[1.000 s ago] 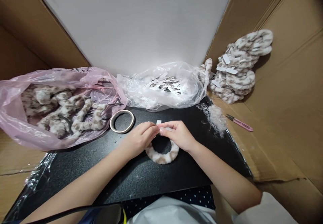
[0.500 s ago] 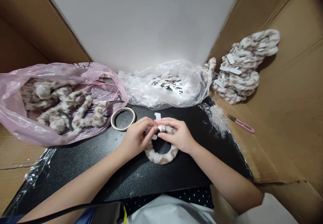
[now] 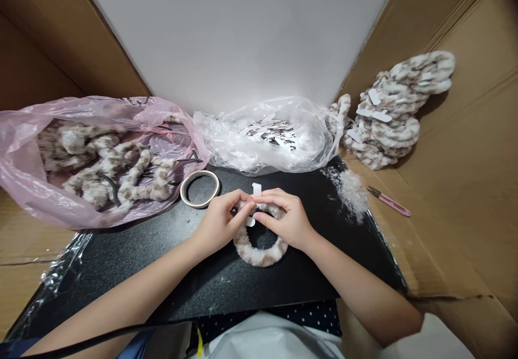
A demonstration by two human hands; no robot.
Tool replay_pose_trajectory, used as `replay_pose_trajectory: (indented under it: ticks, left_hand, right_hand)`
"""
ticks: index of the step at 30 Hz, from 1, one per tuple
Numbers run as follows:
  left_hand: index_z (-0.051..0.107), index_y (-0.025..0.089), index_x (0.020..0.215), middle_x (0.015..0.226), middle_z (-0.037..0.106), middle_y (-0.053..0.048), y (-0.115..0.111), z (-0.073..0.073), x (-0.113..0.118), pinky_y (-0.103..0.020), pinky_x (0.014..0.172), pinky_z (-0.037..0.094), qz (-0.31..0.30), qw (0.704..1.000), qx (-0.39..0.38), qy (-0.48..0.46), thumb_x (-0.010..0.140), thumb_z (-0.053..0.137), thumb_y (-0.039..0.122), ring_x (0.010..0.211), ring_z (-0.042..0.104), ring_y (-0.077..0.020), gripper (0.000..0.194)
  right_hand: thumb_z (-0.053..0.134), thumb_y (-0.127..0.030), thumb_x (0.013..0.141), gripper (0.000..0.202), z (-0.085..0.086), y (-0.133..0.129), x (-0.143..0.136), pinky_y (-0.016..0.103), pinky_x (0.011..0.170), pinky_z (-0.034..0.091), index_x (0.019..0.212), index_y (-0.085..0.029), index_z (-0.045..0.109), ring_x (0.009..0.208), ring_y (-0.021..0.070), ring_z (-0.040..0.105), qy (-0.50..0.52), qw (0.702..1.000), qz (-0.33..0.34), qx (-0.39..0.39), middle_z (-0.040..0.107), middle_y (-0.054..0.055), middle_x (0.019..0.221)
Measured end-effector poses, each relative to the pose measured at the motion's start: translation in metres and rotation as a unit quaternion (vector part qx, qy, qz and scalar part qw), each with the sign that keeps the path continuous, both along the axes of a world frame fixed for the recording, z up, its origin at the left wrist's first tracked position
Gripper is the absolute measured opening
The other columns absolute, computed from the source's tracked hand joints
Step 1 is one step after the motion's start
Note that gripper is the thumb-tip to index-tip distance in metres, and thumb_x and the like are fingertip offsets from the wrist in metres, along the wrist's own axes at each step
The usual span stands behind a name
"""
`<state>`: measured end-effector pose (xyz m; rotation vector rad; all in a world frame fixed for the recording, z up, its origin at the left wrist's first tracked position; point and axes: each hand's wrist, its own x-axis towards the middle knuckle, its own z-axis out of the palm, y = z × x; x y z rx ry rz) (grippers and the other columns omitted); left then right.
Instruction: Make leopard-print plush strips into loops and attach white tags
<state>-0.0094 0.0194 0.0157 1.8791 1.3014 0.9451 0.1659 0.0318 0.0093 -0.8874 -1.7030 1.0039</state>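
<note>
A fluffy white-and-brown fabric ring [image 3: 261,255], like a furry headband or hair tie, lies on the black work surface [image 3: 194,289] in front of me. My left hand [image 3: 226,214] pinches its far side, thumb and fingers closed on it. From the right, my right hand [image 3: 292,219] grips the same far side, its fingertips close to the left ones. Between the hands a white tag [image 3: 257,189] sticks up past the ring, and a rounded white end [image 3: 250,222] shows inside the loop. My fingertips hide how the tag sits around the ring.
A pink plastic bag [image 3: 24,132] of furry pieces lies left, beside a tape roll [image 3: 184,194]. Behind is a clear bag [image 3: 226,154] of white tags. At right are loose fluff [image 3: 354,194], pink-handled thread snips [image 3: 390,203] and piled furry rings [image 3: 399,132] against cardboard [image 3: 457,197].
The whole view has shifted slightly. Both hands keep hold of the furry ring at the white tag; the tag stands a little straighter between my fingers.
</note>
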Motion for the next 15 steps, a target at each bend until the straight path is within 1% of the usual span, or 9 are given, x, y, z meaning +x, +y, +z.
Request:
replay_pose_trajectory:
  ticks: [2, 4, 6, 7, 11, 15]
  left_hand:
    - [0.063, 0.014, 0.081, 0.069, 0.066, -0.002, -0.001, -0.001, 0.001, -0.022, 0.055, 0.041, -0.008, 1.000, -0.008, -0.005, 0.089, 0.055, 0.032, 0.059, 0.055, -0.0128, 0.021]
    - [0.062, 0.014, 0.079, 0.071, 0.067, -0.003, -0.002, -0.002, 0.002, -0.022, 0.058, 0.042, -0.018, 1.000, -0.017, -0.005, 0.088, 0.055, 0.031, 0.063, 0.058, -0.0138, 0.021]
    - [0.062, 0.014, 0.078, 0.071, 0.067, -0.003, -0.003, -0.003, 0.005, -0.022, 0.058, 0.043, -0.024, 0.999, -0.028, 0.000, 0.088, 0.055, 0.030, 0.063, 0.059, -0.0140, 0.021]
    - [0.062, 0.014, 0.077, 0.071, 0.067, -0.003, -0.003, -0.003, 0.006, -0.022, 0.057, 0.042, -0.026, 0.999, -0.034, 0.001, 0.087, 0.055, 0.030, 0.062, 0.059, -0.0138, 0.020]
    - [0.059, 0.015, 0.075, 0.066, 0.065, -0.001, -0.002, -0.004, 0.007, -0.020, 0.053, 0.039, -0.022, 0.998, -0.051, -0.015, 0.085, 0.056, 0.027, 0.057, 0.056, -0.0119, 0.016]
    - [0.052, 0.017, 0.069, 0.061, 0.059, 0.002, -0.002, -0.005, 0.007, -0.019, 0.052, 0.037, 0.000, 0.999, -0.032, -0.028, 0.081, 0.057, 0.023, 0.053, 0.051, -0.0101, 0.015]
  right_hand:
    - [0.072, -0.021, 0.074, 0.012, 0.000, 0.002, 0.000, 0.035, 0.084, 0.053, 0.086, -0.021, 0.074, 0.090, 0.0207, 0.067, 0.021, 0.999, -0.013, -0.030, 0.072, 0.007, 0.093]
    - [0.070, -0.024, 0.075, 0.009, -0.001, 0.004, 0.001, 0.033, 0.079, 0.055, 0.083, -0.020, 0.071, 0.084, 0.0194, 0.067, 0.057, 0.995, -0.029, -0.081, 0.071, 0.006, 0.088]
    - [0.070, -0.024, 0.073, 0.011, -0.001, 0.006, 0.001, 0.031, 0.075, 0.056, 0.082, -0.019, 0.068, 0.078, 0.0175, 0.067, 0.085, 0.988, -0.044, -0.120, 0.070, 0.005, 0.082]
    - [0.071, -0.024, 0.072, 0.013, -0.001, 0.006, 0.002, 0.030, 0.074, 0.055, 0.083, -0.020, 0.066, 0.076, 0.0167, 0.066, 0.091, 0.986, -0.050, -0.127, 0.069, 0.003, 0.080]
    - [0.071, -0.018, 0.071, 0.023, 0.002, 0.001, 0.002, 0.029, 0.073, 0.054, 0.091, -0.021, 0.059, 0.074, 0.0157, 0.067, 0.075, 0.991, -0.061, -0.096, 0.067, 0.000, 0.076]
    - [0.069, -0.015, 0.072, 0.023, 0.005, -0.007, 0.003, 0.029, 0.074, 0.053, 0.091, -0.022, 0.057, 0.072, 0.0155, 0.067, 0.035, 0.997, -0.050, -0.038, 0.066, -0.001, 0.074]
